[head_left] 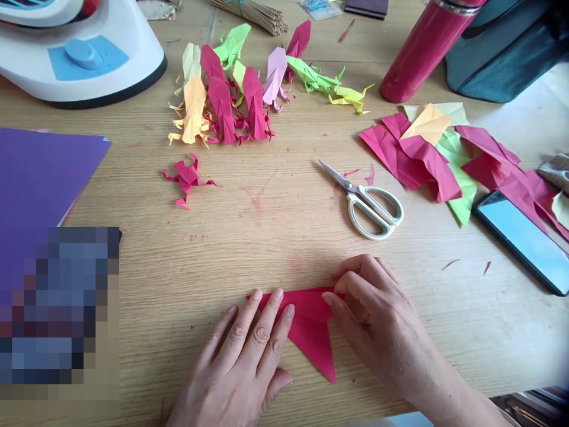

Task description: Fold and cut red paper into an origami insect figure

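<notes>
A folded piece of red paper point(311, 326) lies on the table in front of me, one point reaching down toward the near edge. My left hand point(251, 344) rests flat on its left part, fingers stretched out. With thumb and fingers, my right hand point(377, 320) pinches the paper's upper right corner. Beyond the hands lie scissors point(368, 204) with white handles, blades pointing up and left. A small red origami figure point(186, 178) with thin bent limbs sits farther left.
Several origami figures point(222, 104) stand grouped at the back. Creased paper sheets point(422, 154) pile up at right beside a phone point(524, 237). A red bottle point(427, 50), a teal bag point(502, 53), a white iron point(84, 53) and purple paper point(44, 172) surround the work area.
</notes>
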`<state>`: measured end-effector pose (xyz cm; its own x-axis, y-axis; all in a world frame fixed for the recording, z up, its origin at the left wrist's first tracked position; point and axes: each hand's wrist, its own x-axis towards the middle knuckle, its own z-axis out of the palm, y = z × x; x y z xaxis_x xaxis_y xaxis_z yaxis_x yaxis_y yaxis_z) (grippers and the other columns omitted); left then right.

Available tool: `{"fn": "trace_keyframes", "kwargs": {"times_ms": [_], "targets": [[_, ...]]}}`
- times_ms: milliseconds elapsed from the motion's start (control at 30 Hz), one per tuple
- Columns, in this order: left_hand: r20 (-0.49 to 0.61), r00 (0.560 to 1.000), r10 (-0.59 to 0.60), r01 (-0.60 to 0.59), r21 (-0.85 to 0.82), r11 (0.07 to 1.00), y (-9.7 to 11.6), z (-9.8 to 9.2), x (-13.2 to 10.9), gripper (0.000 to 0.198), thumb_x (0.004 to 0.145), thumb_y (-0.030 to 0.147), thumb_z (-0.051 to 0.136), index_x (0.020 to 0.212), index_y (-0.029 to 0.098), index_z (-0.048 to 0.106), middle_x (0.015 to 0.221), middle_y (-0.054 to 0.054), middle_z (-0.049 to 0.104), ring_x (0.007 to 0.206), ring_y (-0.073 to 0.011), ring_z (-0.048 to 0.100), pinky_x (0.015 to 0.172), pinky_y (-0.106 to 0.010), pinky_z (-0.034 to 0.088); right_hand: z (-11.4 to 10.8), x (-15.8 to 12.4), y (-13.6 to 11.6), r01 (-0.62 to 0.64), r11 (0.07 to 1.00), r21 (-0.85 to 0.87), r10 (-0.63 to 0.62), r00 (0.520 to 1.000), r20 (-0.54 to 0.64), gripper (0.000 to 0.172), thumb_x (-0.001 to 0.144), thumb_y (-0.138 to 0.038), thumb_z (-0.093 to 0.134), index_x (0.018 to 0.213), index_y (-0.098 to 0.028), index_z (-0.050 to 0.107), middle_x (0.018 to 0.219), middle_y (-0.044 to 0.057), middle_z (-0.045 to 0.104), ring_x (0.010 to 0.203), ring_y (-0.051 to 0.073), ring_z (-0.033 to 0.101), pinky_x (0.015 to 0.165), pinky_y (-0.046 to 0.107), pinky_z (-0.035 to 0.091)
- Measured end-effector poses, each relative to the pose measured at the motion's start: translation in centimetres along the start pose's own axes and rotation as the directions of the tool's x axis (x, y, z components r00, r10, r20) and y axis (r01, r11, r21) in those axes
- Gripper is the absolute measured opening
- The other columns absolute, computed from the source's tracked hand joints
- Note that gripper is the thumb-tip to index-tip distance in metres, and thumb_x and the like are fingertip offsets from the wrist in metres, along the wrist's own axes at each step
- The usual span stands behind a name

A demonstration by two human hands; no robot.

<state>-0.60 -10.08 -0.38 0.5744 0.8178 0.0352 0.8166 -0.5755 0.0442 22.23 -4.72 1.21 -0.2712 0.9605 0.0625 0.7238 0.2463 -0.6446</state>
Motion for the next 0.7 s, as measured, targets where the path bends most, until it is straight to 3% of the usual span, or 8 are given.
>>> {"fn": "trace_keyframes", "kwargs": {"times_ms": [700], "targets": [[-0.039,0.999,-0.017,0.016,-0.024,1.0,0.01,0.44,0.04,0.063,0.101,0.058,0.039,0.149,0.019,0.048,0.158,-0.003,0.044,0.139,-0.0285,0.043,0.112,-0.047,0.029,0.69,0.32,0.35,-0.017,0.995,-0.098,0.014,1.0,-0.024,0.018,0.093,-0.018,0.06,0.076,-0.02,0.054,0.092,0.007,0.054,0.083,0.021,0.05,0.076,0.04,0.047]]}}
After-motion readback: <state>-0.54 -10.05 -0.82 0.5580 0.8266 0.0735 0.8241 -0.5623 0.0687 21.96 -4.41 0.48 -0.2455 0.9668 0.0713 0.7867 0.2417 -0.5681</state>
